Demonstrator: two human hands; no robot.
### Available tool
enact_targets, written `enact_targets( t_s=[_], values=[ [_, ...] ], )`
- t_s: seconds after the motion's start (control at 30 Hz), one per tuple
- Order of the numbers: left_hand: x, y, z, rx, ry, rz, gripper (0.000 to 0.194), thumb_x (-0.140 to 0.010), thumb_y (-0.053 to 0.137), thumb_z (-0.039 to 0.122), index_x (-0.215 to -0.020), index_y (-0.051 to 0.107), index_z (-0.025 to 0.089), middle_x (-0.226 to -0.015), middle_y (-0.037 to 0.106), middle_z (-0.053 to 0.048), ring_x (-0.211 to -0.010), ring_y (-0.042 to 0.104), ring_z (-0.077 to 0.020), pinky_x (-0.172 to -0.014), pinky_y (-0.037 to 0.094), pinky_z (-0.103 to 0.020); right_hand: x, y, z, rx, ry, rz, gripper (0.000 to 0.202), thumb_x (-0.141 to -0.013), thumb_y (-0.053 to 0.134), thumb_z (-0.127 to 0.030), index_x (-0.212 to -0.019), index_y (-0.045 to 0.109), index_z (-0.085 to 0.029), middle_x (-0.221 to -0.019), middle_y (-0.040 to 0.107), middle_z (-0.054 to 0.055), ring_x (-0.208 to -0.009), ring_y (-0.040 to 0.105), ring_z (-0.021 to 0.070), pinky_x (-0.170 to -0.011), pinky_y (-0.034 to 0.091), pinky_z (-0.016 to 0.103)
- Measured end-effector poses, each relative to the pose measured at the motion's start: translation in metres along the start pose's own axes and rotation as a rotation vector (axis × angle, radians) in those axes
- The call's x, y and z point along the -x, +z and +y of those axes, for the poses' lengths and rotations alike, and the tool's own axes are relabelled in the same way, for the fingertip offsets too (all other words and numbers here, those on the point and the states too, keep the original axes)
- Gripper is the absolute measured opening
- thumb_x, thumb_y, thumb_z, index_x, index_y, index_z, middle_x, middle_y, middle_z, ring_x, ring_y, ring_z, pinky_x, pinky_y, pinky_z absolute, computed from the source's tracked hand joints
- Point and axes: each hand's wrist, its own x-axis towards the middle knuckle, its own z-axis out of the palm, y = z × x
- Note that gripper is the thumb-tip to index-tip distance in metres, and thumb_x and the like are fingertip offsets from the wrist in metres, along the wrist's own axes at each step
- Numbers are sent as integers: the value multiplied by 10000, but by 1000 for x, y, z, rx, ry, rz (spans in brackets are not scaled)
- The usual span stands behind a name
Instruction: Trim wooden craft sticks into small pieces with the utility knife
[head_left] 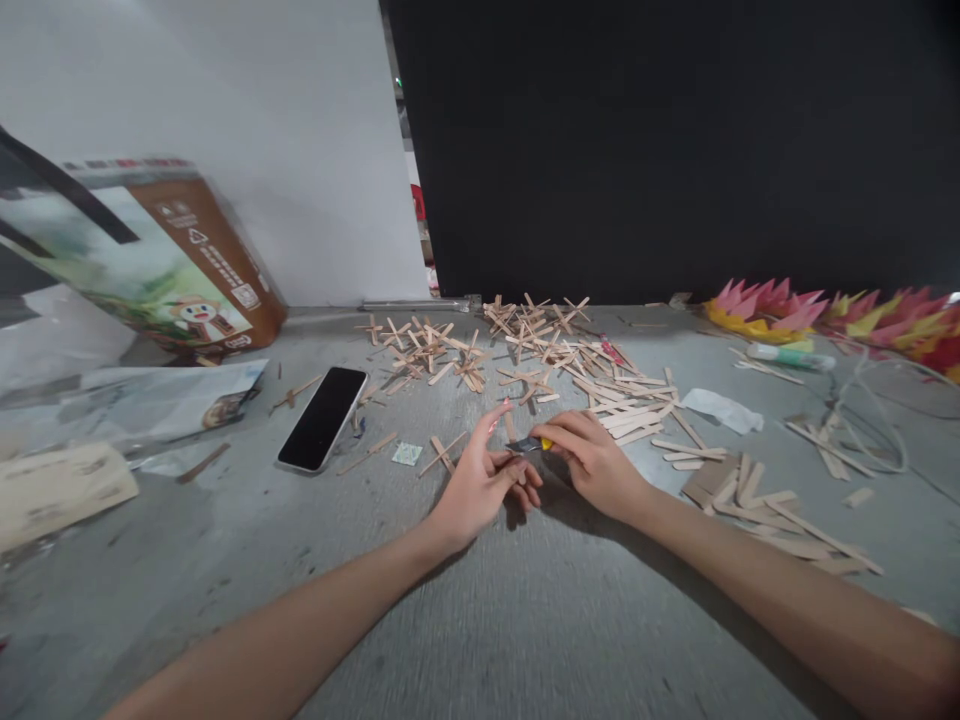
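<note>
While the right hand (pixel 600 464) clasps the small yellow-and-grey metal tool (pixel 529 445) mid-frame, probably stiff, best held by its yellow end (pixel 547 443), I cannot tell if the left hand (pixel 477 480) grips.

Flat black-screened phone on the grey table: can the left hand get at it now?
Probably yes: only low things, thin wooden sticks and a small green-and-white square packet, lie between the left hand and the phone. The hand may first need to leave the yellow-and-grey tool.

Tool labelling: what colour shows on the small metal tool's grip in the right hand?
The small metal tool's grip shows yellow, best in the head view.
</note>
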Motion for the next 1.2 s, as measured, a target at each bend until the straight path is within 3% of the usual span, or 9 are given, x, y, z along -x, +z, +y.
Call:
enact_targets(
  t_s=[0.57,1.2],
  values=[
    [1,1,5,-59,-2,40,803,-956,688,413,-1606,249,242,-716,685,5,-570,686,-176,-532,525,-257,-2,-3,-3,7,22,-20,428,-962,435,15,-1223,668,-232,-1057,696,86,-974,595,256,-865,439,430],
    [2,3,5,-70,-3,53,807,-952,693,417,-1605,250,250,-738,690,0,-557,684,-166,-514,521,-239,-1,-3,-2,-15,24,-13,393,-992,449,-30,-1222,691,-238,-1040,710,90,-949,606,252,-846,446,433]
  ],
)
